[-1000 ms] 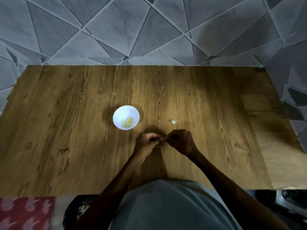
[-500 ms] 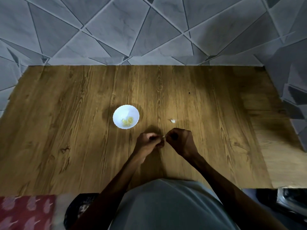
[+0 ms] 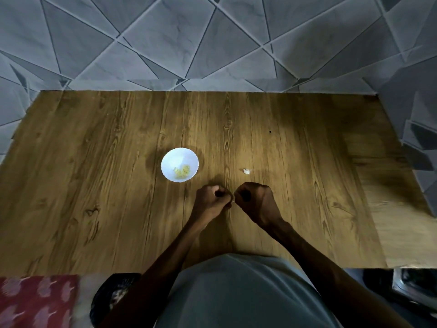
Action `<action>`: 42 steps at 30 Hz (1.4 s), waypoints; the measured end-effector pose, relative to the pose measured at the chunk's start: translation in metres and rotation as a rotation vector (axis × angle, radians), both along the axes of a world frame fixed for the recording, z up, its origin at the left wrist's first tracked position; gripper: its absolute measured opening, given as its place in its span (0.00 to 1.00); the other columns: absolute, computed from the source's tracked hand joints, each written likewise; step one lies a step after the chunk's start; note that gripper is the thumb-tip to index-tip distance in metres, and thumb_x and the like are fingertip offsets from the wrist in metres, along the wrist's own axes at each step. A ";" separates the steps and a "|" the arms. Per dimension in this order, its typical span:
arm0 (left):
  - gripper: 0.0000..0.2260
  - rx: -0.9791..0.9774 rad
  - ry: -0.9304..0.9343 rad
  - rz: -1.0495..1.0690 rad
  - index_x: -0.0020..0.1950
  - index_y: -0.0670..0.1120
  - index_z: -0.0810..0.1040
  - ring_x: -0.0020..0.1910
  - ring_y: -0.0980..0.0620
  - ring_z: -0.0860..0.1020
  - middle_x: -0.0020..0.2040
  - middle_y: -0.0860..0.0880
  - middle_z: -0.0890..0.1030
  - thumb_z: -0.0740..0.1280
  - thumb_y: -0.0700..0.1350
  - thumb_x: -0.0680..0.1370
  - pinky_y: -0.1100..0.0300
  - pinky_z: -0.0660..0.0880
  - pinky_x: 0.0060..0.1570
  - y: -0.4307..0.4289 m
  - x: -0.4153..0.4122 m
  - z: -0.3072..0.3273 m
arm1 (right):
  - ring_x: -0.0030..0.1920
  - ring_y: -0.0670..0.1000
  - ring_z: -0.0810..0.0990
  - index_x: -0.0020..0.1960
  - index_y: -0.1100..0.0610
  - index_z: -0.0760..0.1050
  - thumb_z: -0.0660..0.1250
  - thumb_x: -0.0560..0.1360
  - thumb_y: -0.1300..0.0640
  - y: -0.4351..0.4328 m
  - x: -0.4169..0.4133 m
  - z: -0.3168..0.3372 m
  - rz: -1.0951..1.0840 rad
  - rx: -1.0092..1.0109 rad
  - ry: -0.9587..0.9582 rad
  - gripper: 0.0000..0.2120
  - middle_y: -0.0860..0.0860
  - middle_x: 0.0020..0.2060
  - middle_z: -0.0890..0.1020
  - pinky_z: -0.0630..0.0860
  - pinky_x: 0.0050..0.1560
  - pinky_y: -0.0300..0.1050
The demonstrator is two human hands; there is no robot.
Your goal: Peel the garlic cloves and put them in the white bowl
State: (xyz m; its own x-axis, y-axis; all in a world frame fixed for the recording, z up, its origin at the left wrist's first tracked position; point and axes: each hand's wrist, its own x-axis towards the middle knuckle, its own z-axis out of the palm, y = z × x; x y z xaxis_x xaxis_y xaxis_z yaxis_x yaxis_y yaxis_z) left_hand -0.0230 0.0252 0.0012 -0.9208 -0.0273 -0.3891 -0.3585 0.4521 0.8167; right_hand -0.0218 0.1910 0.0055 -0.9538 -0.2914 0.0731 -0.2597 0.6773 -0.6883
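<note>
Left hand (image 3: 212, 201) and right hand (image 3: 257, 201) each close their grip on one tiny garlic clove (image 3: 233, 200) over the counter (image 3: 94, 185), nearer and right of the white bowl (image 3: 173, 156). A slippery tug could flick it away, or leave skin stuck on.

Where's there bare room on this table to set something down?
Bare tabletop: left of the white bowl, the far strip by the tiles, and right of the white scrap. Crowded: between bowl, scrap and the left hand and right hand pinching a garlic clove.
</note>
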 end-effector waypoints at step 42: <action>0.04 0.138 0.158 -0.225 0.49 0.44 0.83 0.37 0.52 0.84 0.42 0.50 0.85 0.70 0.39 0.76 0.57 0.81 0.43 -0.013 -0.005 0.001 | 0.40 0.54 0.81 0.47 0.64 0.83 0.66 0.79 0.61 0.018 -0.010 0.013 -0.142 -0.527 -0.764 0.08 0.61 0.40 0.83 0.78 0.43 0.45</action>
